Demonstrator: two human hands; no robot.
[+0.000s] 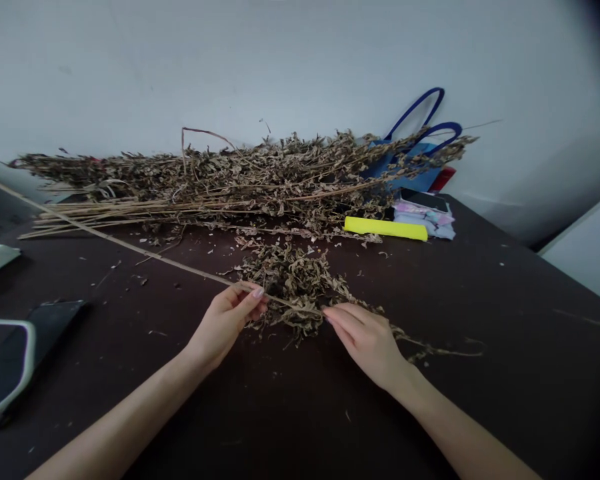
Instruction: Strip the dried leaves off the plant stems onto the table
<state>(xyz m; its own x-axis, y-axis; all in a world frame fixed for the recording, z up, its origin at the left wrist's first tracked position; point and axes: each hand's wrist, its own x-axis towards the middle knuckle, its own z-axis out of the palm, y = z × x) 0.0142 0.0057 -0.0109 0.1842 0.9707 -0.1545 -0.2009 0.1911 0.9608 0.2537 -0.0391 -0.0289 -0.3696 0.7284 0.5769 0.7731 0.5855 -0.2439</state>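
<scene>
A long dried plant stalk (145, 252) slants from the upper left down to the middle of the table. My left hand (230, 313) pinches it between thumb and fingers, its bare length running out to the left. Farther along, my right hand (363, 337) has its fingertips closed together at the stalk's leafy part; exactly what they grip, leaf or stem, is hidden. The leafy end (430, 348) trails out to the right past my right hand. Beneath and behind the stalk lies a loose pile of dried leaves (293, 270).
Bundled dried stalks (230, 177) lie along the wall. At the right are a yellow tube-like object (385, 228), a phone (423, 199) on a patterned packet, and a blue bag (415, 175). A white-framed object (30, 353) and a dark flat thing (60, 323) lie left.
</scene>
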